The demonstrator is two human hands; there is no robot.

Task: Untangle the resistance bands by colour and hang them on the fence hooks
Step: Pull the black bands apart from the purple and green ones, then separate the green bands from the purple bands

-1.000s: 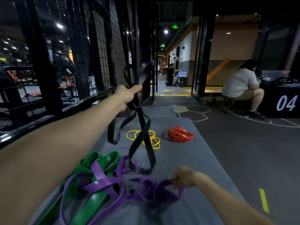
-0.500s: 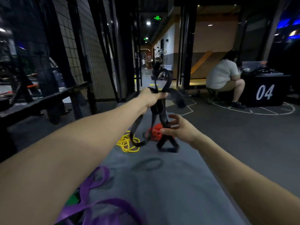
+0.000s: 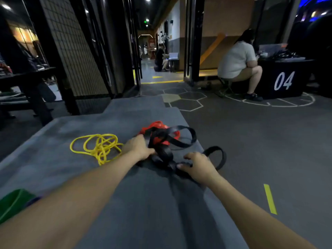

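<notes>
Head view: both hands down on the grey mat (image 3: 125,203), over the black bands (image 3: 162,155). Left hand (image 3: 138,147) lying on the bunched middle of the black heap, fingers curled onto it, though whether gripping or only pressing cannot be told. Right hand (image 3: 199,164) on the near end, fingertips pinching a black strap. One black loop draped across the red bands (image 3: 158,130), touching them; another trailing off the mat's right edge onto the floor. Yellow bands (image 3: 99,146) coiled just beside the left hand, apart from the black. Green band (image 3: 12,203) at the lower left corner. None yet on hooks.

Probably light, limp and stretchy, rubbery enough to cling and snag; best taken at a free loop end, not the knotted middle.

Readable writing: "04" in white on the black counter (image 3: 284,81). No brand visible.
</notes>
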